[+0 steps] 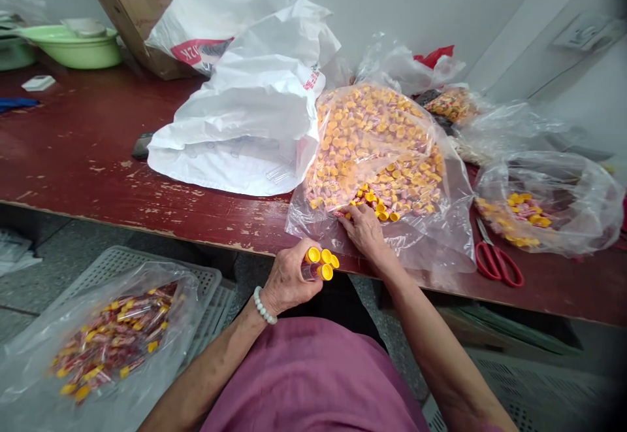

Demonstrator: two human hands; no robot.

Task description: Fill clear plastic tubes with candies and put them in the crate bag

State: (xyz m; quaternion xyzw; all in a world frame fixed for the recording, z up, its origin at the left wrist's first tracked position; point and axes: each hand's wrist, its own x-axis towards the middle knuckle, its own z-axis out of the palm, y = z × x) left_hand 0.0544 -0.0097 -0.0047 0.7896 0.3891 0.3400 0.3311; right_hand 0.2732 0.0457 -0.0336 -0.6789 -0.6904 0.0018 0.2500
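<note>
My left hand [292,276], a pale bead bracelet at its wrist, is closed around several clear tubes with yellow caps [326,271]; their capped ends point right. At the near edge of a large clear plastic bag [453,236], my right hand [365,229] has its thumb and fingers closed on a small yellow cap, the fingertips partly hidden. That bag is full of yellow caps [377,157] with pinkish pieces among them. Just beyond my right fingers lie brighter, uncovered caps [382,211].
A white sack [235,125] lies open on the red table [83,151]. Red-handled scissors [497,262] and a smaller bag of caps [573,223] lie right. Low at left, a bag of yellow-capped tubes [117,340] rests over a plastic crate [206,268]. Green basins [88,53] stand far left.
</note>
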